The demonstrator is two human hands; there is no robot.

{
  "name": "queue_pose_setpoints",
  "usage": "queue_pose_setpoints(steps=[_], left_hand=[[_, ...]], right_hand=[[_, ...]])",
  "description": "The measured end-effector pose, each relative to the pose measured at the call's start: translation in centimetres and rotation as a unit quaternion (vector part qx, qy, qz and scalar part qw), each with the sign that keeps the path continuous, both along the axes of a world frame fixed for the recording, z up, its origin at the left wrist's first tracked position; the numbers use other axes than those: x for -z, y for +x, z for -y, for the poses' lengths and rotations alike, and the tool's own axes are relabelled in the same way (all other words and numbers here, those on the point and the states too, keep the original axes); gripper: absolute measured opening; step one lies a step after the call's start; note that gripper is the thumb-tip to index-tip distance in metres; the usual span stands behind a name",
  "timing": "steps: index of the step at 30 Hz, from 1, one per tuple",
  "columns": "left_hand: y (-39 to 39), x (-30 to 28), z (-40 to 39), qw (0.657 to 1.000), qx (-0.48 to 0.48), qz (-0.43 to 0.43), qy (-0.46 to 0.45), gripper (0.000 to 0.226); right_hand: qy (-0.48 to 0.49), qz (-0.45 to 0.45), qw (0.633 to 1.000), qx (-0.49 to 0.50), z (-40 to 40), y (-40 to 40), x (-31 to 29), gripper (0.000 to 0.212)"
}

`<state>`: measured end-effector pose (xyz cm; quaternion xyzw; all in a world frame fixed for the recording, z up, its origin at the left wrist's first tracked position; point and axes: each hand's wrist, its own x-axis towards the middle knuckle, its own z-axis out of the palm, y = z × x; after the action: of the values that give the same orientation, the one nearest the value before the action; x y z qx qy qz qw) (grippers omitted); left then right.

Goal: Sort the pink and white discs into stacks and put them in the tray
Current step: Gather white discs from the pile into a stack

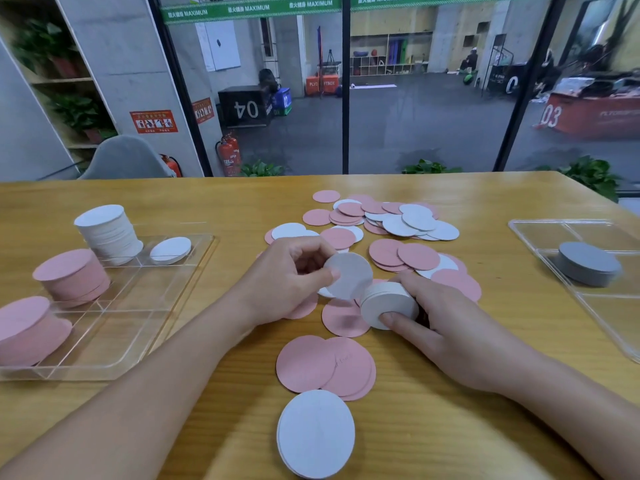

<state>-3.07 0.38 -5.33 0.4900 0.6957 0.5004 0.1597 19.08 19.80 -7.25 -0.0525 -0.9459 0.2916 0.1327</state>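
Observation:
My left hand [291, 278] pinches a single white disc [349, 275] just above the table's middle. Beside it my right hand [446, 320] grips a small stack of white discs [388, 303], thumb on its near side. Loose pink and white discs [391, 220] lie scattered behind and around both hands. Closer to me lie a few overlapping pink discs [322, 365] and a white disc [317, 433]. The clear tray [138, 327] on the left holds a tall white stack [107, 233], two pink stacks [71, 275] [27, 327] and a lone white disc [171, 249].
A second clear tray [595, 306] at the right table edge holds a grey disc stack [588, 263]. The wooden table [502, 427] ends at a glass wall behind. A grey chair [124, 157] stands beyond the far left edge.

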Motion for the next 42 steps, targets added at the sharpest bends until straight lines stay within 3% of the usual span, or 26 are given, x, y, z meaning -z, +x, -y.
queue_pose_setpoints(steps=[4, 10, 17, 23, 27, 29, 33, 36, 42], left_hand=[[0.9, -0.1, 0.0, 0.998, 0.057, 0.026, -0.032, 0.013], [3.3, -0.3, -0.4, 0.990, 0.105, -0.047, -0.084, 0.039], [3.7, -0.1, -0.5, 0.995, 0.058, -0.065, -0.051, 0.012], [2.5, 0.5, -0.7, 0.997, 0.036, -0.061, -0.040, 0.009], [1.5, 0.5, -0.5, 0.999, 0.024, -0.022, -0.020, 0.007], [0.0, 0.5, -0.1, 0.999, -0.020, -0.048, -0.013, 0.007], [-2.4, 1.6, 0.5, 0.981, -0.084, -0.161, -0.075, 0.007], [-2.5, 2.2, 0.3, 0.971, -0.103, -0.184, -0.110, 0.019], [-1.4, 1.8, -0.1, 0.953, -0.109, -0.231, -0.162, 0.030]], right_hand=[[-0.012, 0.007, 1.000, 0.015, 0.1, 0.1, 0.0, 0.024], [0.035, 0.017, 0.999, 0.004, 0.6, 0.1, -0.2, 0.029], [0.047, 0.018, 0.999, 0.000, 0.8, -0.1, -0.3, 0.019], [-0.049, -0.095, 0.993, 0.047, 0.6, 0.0, -1.0, 0.010], [-0.050, -0.121, 0.988, 0.084, 1.0, 0.1, -1.8, 0.004], [-0.117, -0.126, 0.980, 0.098, 1.5, 0.4, -2.9, 0.003], [-0.278, -0.056, 0.958, 0.048, 5.3, 2.4, -4.3, 0.010], [-0.322, 0.033, 0.946, 0.017, 9.0, 3.7, -4.0, 0.012], [-0.356, 0.084, 0.930, 0.012, 11.4, 3.3, -3.7, 0.016]])
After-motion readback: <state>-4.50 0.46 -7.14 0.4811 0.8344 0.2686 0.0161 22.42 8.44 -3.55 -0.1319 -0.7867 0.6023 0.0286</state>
